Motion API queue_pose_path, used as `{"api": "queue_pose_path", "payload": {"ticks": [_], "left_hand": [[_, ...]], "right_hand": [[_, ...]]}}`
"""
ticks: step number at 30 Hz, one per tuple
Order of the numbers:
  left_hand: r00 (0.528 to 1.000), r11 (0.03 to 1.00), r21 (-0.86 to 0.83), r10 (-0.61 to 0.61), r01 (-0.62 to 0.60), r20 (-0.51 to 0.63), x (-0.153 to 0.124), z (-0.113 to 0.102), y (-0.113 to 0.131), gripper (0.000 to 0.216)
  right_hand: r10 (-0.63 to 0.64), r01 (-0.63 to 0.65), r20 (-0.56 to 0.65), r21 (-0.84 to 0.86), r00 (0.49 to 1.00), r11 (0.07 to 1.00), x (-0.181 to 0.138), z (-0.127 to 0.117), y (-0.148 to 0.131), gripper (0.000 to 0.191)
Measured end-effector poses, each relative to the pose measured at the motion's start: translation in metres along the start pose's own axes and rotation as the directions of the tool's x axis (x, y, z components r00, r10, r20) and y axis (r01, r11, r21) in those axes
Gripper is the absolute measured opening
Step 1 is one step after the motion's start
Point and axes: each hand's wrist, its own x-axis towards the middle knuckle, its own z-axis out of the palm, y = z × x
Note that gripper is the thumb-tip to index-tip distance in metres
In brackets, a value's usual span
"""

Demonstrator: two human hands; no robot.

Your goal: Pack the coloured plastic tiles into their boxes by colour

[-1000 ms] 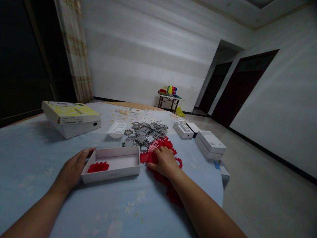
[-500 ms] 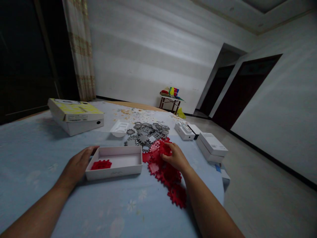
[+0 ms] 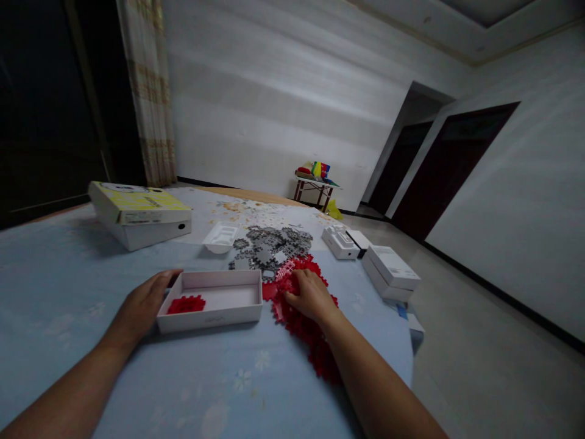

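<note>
The right hand (image 3: 311, 297) lies palm down on a heap of red toothed pieces (image 3: 292, 320). Its fingers are bent over the far part of the heap and touch it. Whether a piece is pinched between them I cannot tell, because the back of the hand hides the fingertips. The left hand (image 3: 142, 303) is open and rather flat, and its fingers rest against the left end of a shallow white box (image 3: 210, 318), without closing around it.

The white box stands on the table just to the left of the red heap, almost touching it. Inside it, at its left end, lies one red piece (image 3: 185, 303); the other part of the box floor is bare. The red heap goes from the right end of the box toward the person, partly under the right forearm.

Behind the red heap, touching its far edge, there is a heap of grey pieces (image 3: 269, 242) of the same kind. Left of the grey heap stands a small white plastic tray (image 3: 220, 236), and further left a flat yellow and white carton (image 3: 137, 214). Near the right edge of the table (image 3: 205, 384), which has a light blue cloth, there are two white cartons (image 3: 340, 241) (image 3: 392, 268)
</note>
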Motion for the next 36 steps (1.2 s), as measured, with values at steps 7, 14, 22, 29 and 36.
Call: {"api": "queue_pose_path", "payload": {"ticks": [7, 14, 22, 29, 36], "left_hand": [[1.000, 1.000, 0.028, -0.006, 0.006, -0.004, 0.001, -0.001, -0.002, 0.059], [1.000, 1.000, -0.006, 0.001, -0.001, 0.002, 0.001, 0.001, -0.002, 0.058], [1.000, 1.000, 0.001, -0.016, 0.016, 0.012, 0.002, 0.001, -0.005, 0.059], [1.000, 0.999, -0.039, -0.011, 0.011, 0.001, 0.001, 0.000, -0.002, 0.058], [1.000, 0.998, -0.066, 0.021, -0.022, -0.013, -0.006, 0.000, 0.008, 0.057]], "right_hand": [[0.015, -0.014, 0.028, -0.018, 0.999, 1.000, 0.001, 0.004, -0.002, 0.044], [-0.184, 0.171, 0.020, 0.294, 0.983, 0.941, -0.001, -0.009, 0.015, 0.054], [-0.345, 0.281, 0.213, 0.281, 0.914, 0.918, -0.011, -0.015, 0.005, 0.060], [-0.306, 0.297, 0.241, 0.073, 0.921, 0.952, -0.016, -0.015, -0.010, 0.059], [-0.242, 0.234, 0.212, 0.063, 0.947, 0.970, -0.016, -0.009, -0.009, 0.062]]}}
